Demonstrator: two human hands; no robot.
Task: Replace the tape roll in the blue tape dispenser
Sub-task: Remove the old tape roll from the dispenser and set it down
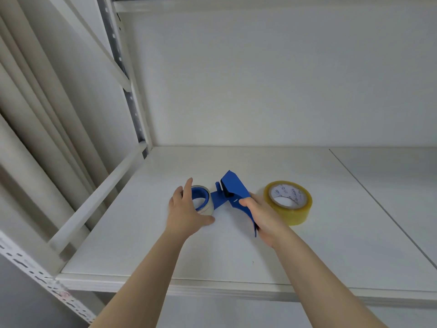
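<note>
The blue tape dispenser lies on the white shelf. On its blue hub sits a nearly used-up roll, a thin pale ring. My left hand curls around that ring, fingers behind it and thumb in front. My right hand grips the dispenser's blue handle, which runs down towards me. A full roll of yellowish clear tape lies flat on the shelf just right of my right hand, untouched.
The shelf's back wall rises close behind the objects. A white metal rail and a perforated upright bound the shelf on the left. A seam between boards runs diagonally on the right.
</note>
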